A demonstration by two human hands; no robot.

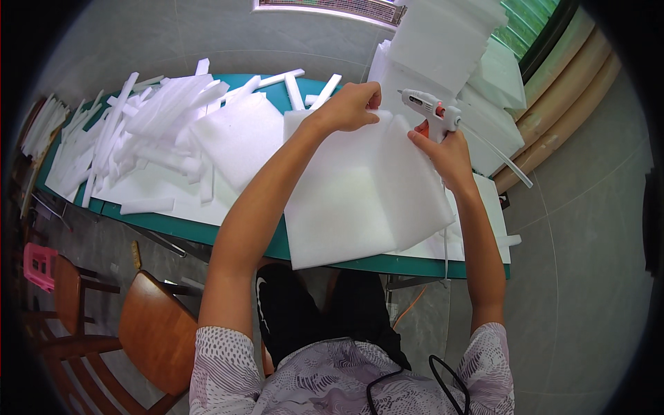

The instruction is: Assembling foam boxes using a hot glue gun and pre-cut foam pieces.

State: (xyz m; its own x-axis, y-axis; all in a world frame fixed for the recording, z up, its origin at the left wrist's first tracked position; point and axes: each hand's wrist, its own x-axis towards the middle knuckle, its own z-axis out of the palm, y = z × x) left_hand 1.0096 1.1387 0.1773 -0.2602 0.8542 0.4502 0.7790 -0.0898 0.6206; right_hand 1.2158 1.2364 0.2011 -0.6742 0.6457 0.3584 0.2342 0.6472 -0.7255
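A hot glue gun (430,109), white with an orange trigger, is gripped in my right hand (448,155), its nozzle aimed left. A pale rod sticks out behind the gun. White foam sheets (339,214) stand in front of me, joined or touching along a fold, with one panel (417,187) angled at the right. At their far edge, my left hand (354,108) is closed with curled fingers, and it seems to pinch the foam there. Its fingertips are partly hidden.
Foam strips (155,117) and a loose foam sheet (235,138) cover the left of the green table (277,242). Stacked foam blocks (443,48) rise at the back right, beside brown rolls (564,104). Wooden chairs (155,311) and a pink stool (39,266) stand lower left.
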